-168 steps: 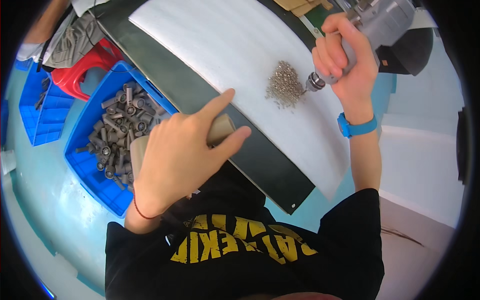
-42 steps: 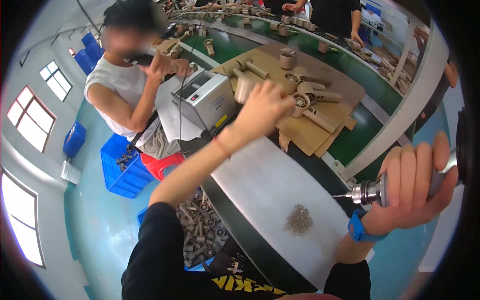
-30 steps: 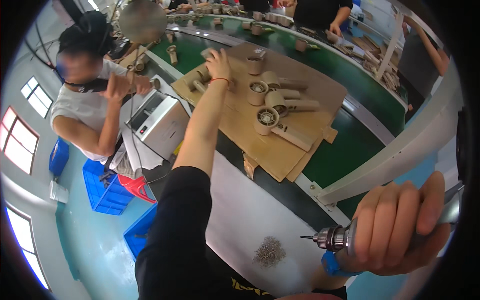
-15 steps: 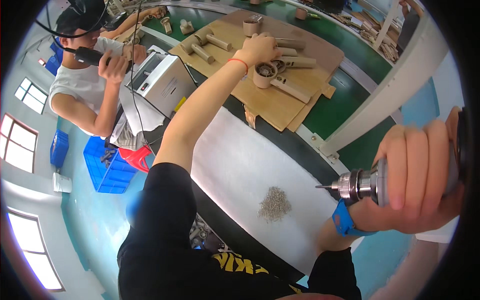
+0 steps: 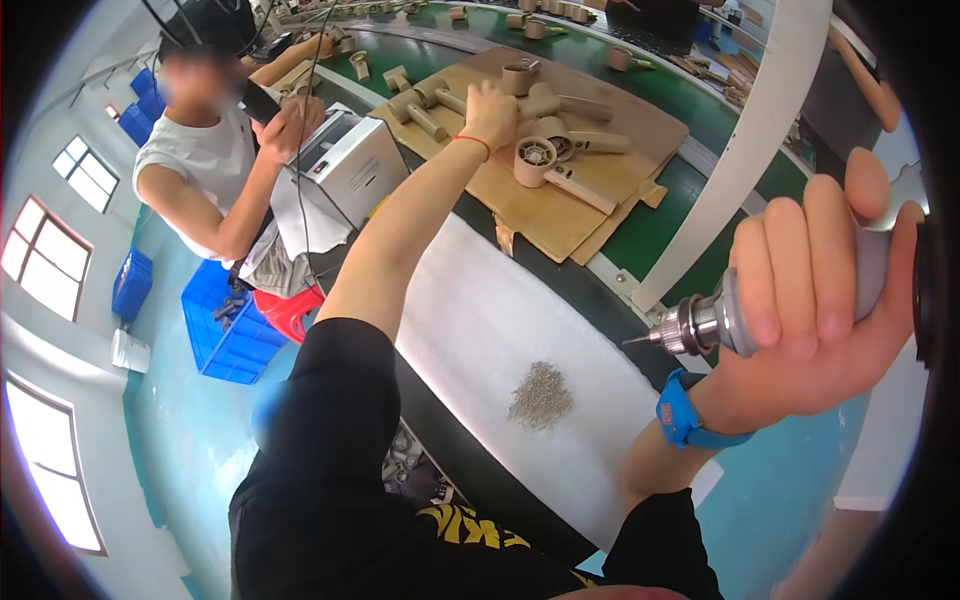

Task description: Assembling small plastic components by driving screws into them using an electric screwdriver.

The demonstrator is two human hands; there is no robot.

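Here, the right grip [image 5: 805,300] clasps an electric screwdriver [image 5: 703,323], screws [image 5: 540,395] heaped to its left; beside the left grip [image 5: 490,118], its closure unclear, lie beige hair-dryer shells [image 5: 531,172].

Black shirt [image 5: 335,400]: large yellow block letters [image 5: 470,525] across the chest; folds and the lower edge of the view cut the word, so only a few letters show whole.
White machine [image 5: 365,160]: small grey print on its side panel, too fine to read.
Yellow sticker [image 5: 378,206]: low on the same machine, partly behind the forearm; any wording on it cannot be made out.
Blue wristband [image 5: 680,410]: tiny marks on its face, at the right wrist, unreadable.
Tan handles [image 5: 590,192]: small dark marks near the round heads, too small to tell.
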